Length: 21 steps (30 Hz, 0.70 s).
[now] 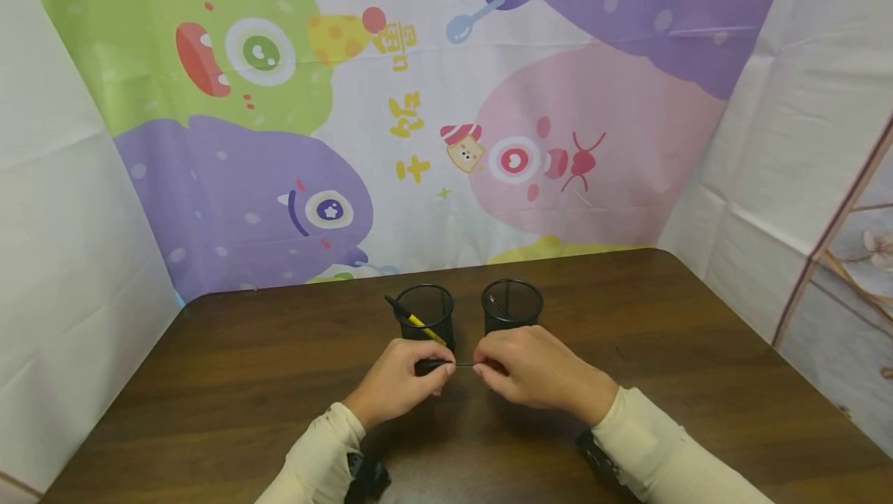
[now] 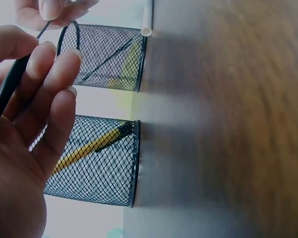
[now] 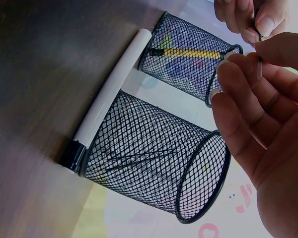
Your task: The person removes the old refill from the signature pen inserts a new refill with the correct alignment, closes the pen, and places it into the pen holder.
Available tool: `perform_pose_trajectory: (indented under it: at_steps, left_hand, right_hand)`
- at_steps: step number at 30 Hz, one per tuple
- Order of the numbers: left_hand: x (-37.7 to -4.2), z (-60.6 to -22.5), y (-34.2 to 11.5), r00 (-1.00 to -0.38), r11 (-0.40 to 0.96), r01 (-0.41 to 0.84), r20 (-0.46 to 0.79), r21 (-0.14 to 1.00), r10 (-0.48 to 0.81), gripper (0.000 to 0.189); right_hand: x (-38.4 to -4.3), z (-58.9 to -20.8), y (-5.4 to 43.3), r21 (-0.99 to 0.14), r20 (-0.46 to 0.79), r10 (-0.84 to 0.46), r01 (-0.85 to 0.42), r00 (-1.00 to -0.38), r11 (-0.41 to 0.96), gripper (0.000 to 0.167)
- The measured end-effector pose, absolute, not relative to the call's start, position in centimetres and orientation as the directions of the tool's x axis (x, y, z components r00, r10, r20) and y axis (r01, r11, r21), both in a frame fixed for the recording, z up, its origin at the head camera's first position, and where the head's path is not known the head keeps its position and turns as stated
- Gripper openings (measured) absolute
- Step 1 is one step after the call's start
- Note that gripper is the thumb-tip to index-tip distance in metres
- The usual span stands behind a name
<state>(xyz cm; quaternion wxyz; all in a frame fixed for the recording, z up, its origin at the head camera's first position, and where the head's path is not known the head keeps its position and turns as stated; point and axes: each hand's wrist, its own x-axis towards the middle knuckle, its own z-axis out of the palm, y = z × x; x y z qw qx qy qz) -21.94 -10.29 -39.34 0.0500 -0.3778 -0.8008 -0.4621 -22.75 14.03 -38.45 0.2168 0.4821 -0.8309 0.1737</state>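
Above the table's middle, my left hand (image 1: 401, 380) grips the black handle (image 2: 12, 82) of a slim tool with a thin shaft (image 1: 463, 365). My right hand (image 1: 540, 368) pinches that shaft from the other side, and its far tip (image 3: 260, 72) shows by the right fingers. Just beyond the left hand stands a black mesh pen holder (image 2: 109, 191) with a yellow and black pen (image 1: 416, 320) leaning in it. A second mesh pen holder (image 3: 139, 114), behind the right hand, contains a thin dark stick (image 3: 144, 157).
A white marker with a black end (image 3: 111, 89) lies on the dark wooden table (image 1: 279, 380), along the base of the right pen holder. Behind the table hangs a cartoon-print cloth (image 1: 432, 233), with pale cloth walls on both sides.
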Motion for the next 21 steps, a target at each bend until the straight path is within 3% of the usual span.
perform_pose_trajectory:
  at_steps: [21]
  left_hand:
    - [-21.24,-38.43,-10.23,-0.723,0.292,0.64,0.429,0.711,0.542,0.012]
  right_hand:
    - [-22.86,-38.67,14.11,-0.098,0.513,-0.721,-0.866,-0.466,0.491,0.012]
